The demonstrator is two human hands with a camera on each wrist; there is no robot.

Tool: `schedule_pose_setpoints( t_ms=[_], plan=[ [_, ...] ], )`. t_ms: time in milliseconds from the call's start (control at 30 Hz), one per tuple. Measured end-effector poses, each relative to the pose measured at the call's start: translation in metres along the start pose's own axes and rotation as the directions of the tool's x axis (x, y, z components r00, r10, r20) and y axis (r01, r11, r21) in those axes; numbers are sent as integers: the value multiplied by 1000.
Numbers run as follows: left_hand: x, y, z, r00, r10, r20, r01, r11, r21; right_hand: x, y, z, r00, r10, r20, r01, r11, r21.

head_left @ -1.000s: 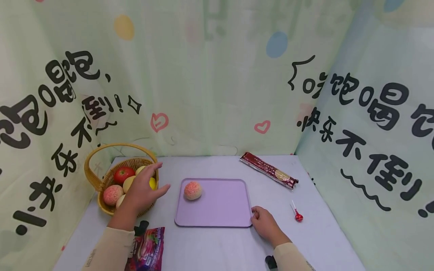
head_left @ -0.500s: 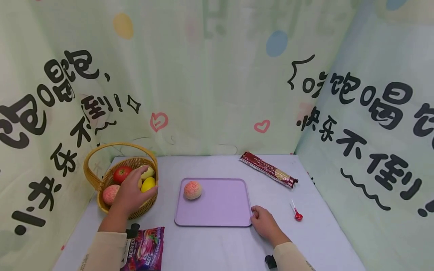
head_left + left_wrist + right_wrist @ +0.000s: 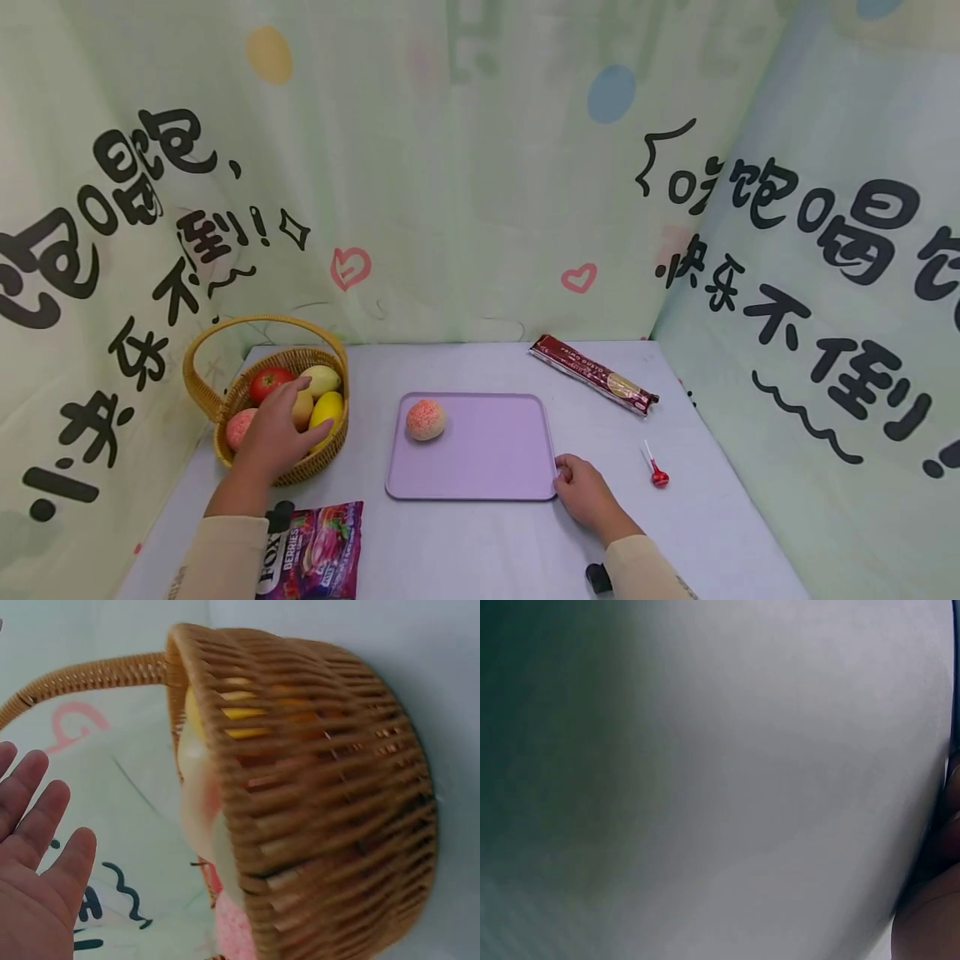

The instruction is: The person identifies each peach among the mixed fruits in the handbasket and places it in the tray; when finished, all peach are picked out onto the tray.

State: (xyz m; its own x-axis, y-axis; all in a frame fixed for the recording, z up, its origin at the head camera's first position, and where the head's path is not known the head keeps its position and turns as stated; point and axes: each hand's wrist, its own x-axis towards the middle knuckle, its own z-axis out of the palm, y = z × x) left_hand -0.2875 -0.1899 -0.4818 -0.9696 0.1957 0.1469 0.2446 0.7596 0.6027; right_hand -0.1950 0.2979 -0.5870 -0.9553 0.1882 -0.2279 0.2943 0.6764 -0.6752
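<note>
My left hand is over the wicker basket, fingers spread and nothing in them. The left wrist view shows this hand beside the basket's rim, apart from the wicker wall. Inside lie a red round fruit, a yellow lemon-like fruit, a pale green-yellow fruit and a pink peach, partly hidden by the hand. At the near right corner of the purple tray, my right hand grips the edge with curled fingers. Another peach sits on the tray's left side.
A purple berry bag lies near the left forearm. Behind the tray's right side is a long maroon packet, and a red lollipop lies further right. Printed curtains close off the back and sides of the table.
My left hand has moved left and slightly down over the basket, uncovering the yellow and pale fruits. The right hand and the tray hold still.
</note>
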Motion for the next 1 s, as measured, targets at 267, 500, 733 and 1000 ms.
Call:
schedule_pose_setpoints(
  t_ms=[267,500,733,1000],
  plan=[
    [0,-13,2,1000,-14,24,14,1000,16,-1,1,0,1000,3,11,-3,1000,1],
    [-2,-21,3,999,-25,33,24,999,21,-2,1,1,1000,-8,14,8,1000,-7],
    [-4,-25,4,997,-42,61,41,999,13,-3,-1,-1,1000,-10,13,10,1000,-5],
    [-8,-30,4,994,-70,83,69,998,11,-4,-3,-1,1000,-6,6,6,1000,-3]
  ],
)
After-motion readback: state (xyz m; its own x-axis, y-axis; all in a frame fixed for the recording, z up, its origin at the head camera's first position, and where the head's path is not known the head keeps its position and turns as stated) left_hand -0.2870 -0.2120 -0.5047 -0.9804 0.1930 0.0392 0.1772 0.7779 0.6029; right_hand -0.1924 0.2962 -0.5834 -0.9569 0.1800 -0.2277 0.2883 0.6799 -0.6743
